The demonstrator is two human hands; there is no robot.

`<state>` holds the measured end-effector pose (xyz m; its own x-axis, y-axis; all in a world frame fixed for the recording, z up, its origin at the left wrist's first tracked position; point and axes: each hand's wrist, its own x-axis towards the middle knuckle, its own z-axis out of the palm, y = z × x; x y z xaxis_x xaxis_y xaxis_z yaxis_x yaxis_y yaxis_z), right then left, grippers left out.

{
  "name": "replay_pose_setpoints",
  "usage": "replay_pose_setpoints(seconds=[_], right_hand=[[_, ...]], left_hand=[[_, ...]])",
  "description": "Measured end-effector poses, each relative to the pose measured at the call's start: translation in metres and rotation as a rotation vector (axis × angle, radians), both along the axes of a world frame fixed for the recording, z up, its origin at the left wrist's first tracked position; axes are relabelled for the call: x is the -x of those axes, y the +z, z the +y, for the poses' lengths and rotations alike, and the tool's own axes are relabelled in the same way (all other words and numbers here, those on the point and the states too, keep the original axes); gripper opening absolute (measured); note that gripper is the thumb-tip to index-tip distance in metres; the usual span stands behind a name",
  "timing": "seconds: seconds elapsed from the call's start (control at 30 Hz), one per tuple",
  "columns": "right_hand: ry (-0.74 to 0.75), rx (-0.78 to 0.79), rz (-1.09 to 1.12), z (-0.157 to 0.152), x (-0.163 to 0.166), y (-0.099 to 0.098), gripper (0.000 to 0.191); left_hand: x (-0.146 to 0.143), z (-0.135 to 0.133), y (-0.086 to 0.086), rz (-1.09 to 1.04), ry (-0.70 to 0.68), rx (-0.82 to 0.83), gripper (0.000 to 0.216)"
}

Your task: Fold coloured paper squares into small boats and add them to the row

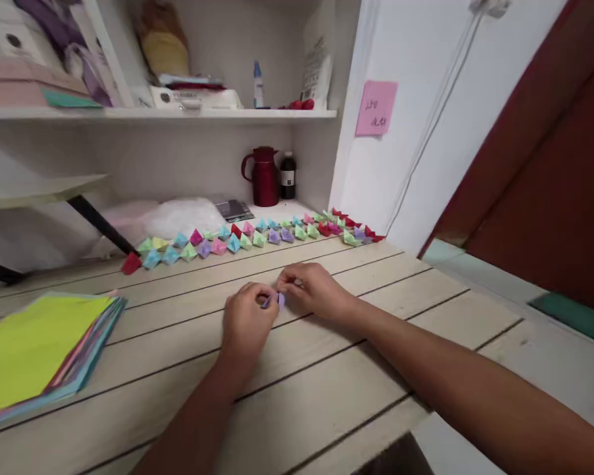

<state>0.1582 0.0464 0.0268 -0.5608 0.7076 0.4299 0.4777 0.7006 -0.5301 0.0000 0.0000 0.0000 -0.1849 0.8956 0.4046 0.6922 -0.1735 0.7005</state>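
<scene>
Between my two hands, over the middle of the slatted table (321,389), is a small folded piece of purple paper (281,301). My left hand (250,315) pinches it from the left side. From the right, my right hand (313,289) holds its other side, thumb and fingers drawn together. Most of the paper is covered by the fingers, so its exact shape is hidden. Beyond the hands, small folded paper boats (233,243) in many colours stand in rows along the table's back edge.
At the left lies a stack of coloured paper (44,343), yellow-green on top. Behind the boats are a white plastic bag (191,218), a dark red jug (265,177) and a dark bottle (288,175). A shelf (202,114) runs above. A pink note (377,107) hangs on the wall.
</scene>
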Motion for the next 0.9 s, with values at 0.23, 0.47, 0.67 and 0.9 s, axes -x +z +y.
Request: replay_pose_setpoints(seconds=[0.23, 0.47, 0.67, 0.9], right_hand=[[0.054, -0.009, -0.021, 0.000, -0.001, 0.000, 0.010], [0.143, 0.010, -0.068, -0.002, -0.003, 0.002, 0.005], [0.135, 0.054, -0.057, 0.000, -0.002, -0.006, 0.019], [0.147, 0.060, 0.016, 0.008, -0.008, -0.009, 0.017]], left_hand=[[-0.001, 0.003, 0.002, -0.043, 0.012, 0.050, 0.007], [0.003, 0.006, -0.001, -0.048, -0.007, 0.044, 0.007], [0.002, 0.003, -0.005, -0.002, -0.026, -0.006, 0.009], [0.000, -0.003, -0.002, 0.099, -0.017, -0.095, 0.009]])
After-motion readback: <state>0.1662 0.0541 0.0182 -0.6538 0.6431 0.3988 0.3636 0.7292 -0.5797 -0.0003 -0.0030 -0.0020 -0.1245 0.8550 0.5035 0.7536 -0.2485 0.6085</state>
